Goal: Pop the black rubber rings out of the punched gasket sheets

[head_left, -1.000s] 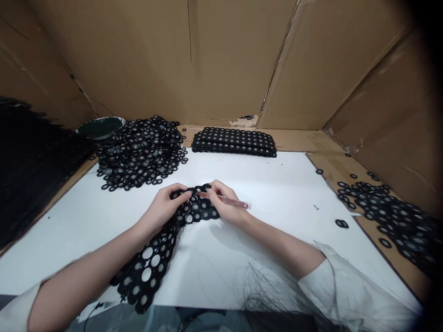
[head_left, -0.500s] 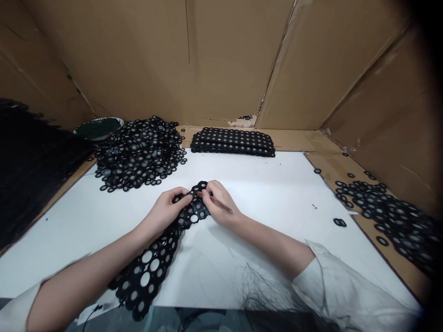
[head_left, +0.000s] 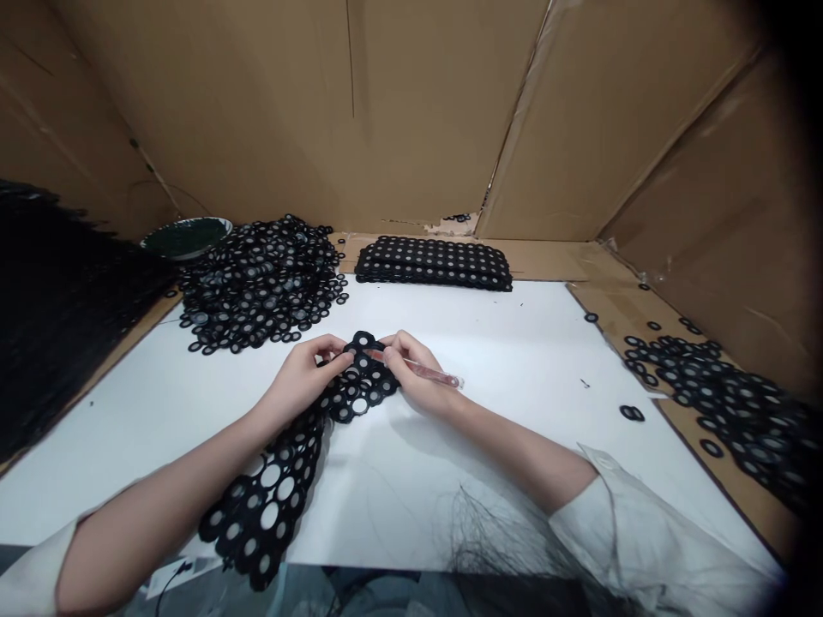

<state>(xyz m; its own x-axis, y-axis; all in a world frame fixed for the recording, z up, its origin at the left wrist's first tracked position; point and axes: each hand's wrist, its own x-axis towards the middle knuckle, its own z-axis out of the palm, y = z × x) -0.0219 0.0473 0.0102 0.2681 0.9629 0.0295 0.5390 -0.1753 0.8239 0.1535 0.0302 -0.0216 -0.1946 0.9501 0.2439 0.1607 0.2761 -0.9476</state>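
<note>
My left hand (head_left: 307,374) pinches the near-left part of a black openwork piece (head_left: 261,512) made of joined rings with pale centres. The piece hangs from my fingers down to the front table edge, partly under my left forearm. In my right hand (head_left: 414,370) is a slim tool (head_left: 441,375) with a reddish, partly clear handle, shaped like a crochet hook. Its front end points left at the rings near the piece's upper end. The tip is too small to make out. My right fingers also touch the edge of the piece.
A heap of loose black rings (head_left: 263,283) lies at the back left by a round bowl (head_left: 186,238). A folded ring piece (head_left: 434,262) rests at the back. More rings (head_left: 726,390) are scattered on cardboard at the right. Cardboard walls (head_left: 437,111) enclose the white tabletop (head_left: 501,463).
The tool now slants flatter, with more of its handle showing past my right hand. The upper end of the piece has turned and spread between my hands. My left hand has shifted slightly left.
</note>
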